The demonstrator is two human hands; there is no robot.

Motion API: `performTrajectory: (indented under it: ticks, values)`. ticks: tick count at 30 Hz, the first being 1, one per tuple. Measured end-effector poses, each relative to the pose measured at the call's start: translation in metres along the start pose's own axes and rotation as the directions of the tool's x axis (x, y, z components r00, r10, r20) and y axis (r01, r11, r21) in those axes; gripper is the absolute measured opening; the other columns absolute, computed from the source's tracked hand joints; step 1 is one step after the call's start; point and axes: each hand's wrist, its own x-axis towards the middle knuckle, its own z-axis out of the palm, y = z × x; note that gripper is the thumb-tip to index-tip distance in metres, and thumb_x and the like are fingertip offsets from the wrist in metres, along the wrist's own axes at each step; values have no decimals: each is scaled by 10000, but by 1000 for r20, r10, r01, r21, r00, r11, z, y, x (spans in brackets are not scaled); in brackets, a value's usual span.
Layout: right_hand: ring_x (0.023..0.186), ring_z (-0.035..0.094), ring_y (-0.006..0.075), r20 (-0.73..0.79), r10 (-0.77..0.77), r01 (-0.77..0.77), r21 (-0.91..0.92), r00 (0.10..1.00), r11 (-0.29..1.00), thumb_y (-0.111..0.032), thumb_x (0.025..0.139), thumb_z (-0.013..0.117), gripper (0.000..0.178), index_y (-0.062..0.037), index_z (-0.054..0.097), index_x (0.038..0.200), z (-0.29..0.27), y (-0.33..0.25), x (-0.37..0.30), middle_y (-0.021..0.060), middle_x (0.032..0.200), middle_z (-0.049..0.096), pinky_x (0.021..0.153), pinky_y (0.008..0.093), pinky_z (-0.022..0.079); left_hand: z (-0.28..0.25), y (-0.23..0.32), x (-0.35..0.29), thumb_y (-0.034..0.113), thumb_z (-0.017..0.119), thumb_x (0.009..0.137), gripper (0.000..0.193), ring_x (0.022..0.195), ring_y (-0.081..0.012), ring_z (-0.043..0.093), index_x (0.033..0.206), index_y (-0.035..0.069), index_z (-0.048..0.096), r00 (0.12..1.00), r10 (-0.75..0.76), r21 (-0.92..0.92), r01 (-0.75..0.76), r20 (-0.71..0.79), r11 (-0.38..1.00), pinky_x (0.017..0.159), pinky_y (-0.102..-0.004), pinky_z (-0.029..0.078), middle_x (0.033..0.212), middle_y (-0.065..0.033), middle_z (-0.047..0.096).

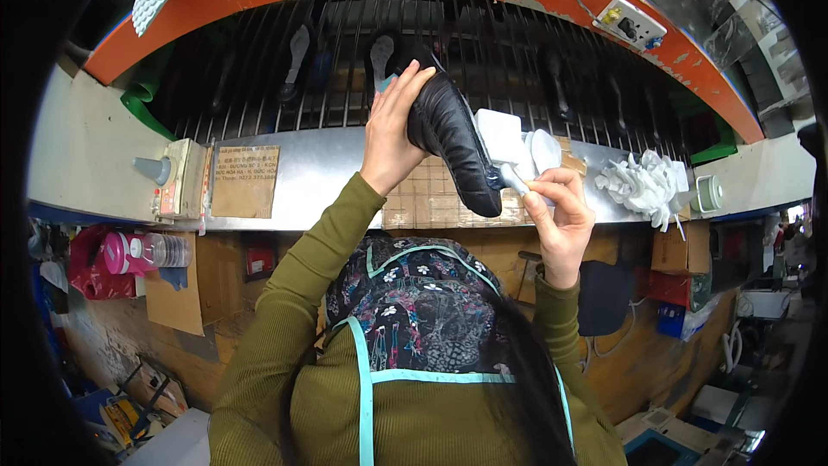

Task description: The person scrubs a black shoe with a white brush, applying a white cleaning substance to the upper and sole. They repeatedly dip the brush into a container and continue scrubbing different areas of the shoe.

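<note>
My left hand [397, 129] grips a black padded shoe upper [455, 134] near its heel end and holds it tilted above the bench, toe toward me. Between the fingertips of my right hand [562, 220] is a small pale grey brush-like tool [514, 179]. Its tip meets the side of the upper close to the toe; the exact kind of tip is too small to tell. Just behind that tool stand a white block-shaped container [500, 134] and a round white dish or lid [543, 150]. Beneath the upper lies a sheet of cardboard [418, 200].
Beyond the metal bench edge [323, 181] runs a rack of dark rods [336, 60] carrying several shoe parts, including a grey sole [297, 56]. A crumpled white cloth pile [642, 188] sits at right. At left are a control box [178, 177] and a cardboard piece [246, 181].
</note>
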Motion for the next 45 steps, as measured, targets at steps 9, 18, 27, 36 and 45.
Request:
performTrajectory:
  ticks: [9, 18, 27, 36, 45]
  values:
    - [905, 548, 145, -12, 68, -67, 37, 998, 997, -18, 813, 729, 133, 13, 709, 941, 6, -1, 21, 65, 960, 568, 817, 262, 449, 1, 8, -3, 158, 862, 604, 944, 1344, -396, 391, 1423, 246, 401, 998, -49, -54, 51, 25, 997, 1110, -589, 283, 1509, -60, 378]
    - [886, 541, 146, 70, 22, -22, -1, 997, 1000, -19, 804, 736, 135, 17, 710, 932, -1, -3, 18, 68, 939, 571, 806, 264, 438, -2, 5, -4, 132, 866, 593, 945, 1318, -332, 447, 1415, 229, 410, 998, -44, -58, 46, 35, 997, 1107, -561, 304, 1480, -79, 419]
    - [897, 541, 152, 29, -19, 19, -4, 999, 1000, -21, 801, 739, 141, 13, 714, 935, 5, -3, 22, 65, 947, 566, 816, 270, 437, 0, 4, -9, 30, 853, 549, 979, 1284, -328, 487, 1408, 189, 409, 981, -141, -237, 169, 130, 957, 1079, -471, 384, 1409, -123, 487]
    - [894, 537, 150, 29, -125, 124, 17, 992, 992, -20, 788, 751, 162, -1, 716, 945, 15, -2, 41, 57, 946, 562, 815, 273, 432, 1, 13, -15, 86, 937, 472, 1148, 1218, -276, 546, 1445, 123, 329, 900, -268, -399, 399, 345, 826, 1047, -361, 427, 1292, -126, 576]
    - [866, 542, 160, 62, -217, 213, 57, 974, 975, -8, 773, 756, 162, -1, 711, 928, 31, -1, 69, 63, 933, 561, 781, 278, 441, -2, 22, -23, -64, 887, 538, 901, 1132, -184, 568, 1322, 18, 451, 674, -298, -519, 722, 676, 457, 993, -334, 470, 1207, -91, 609]
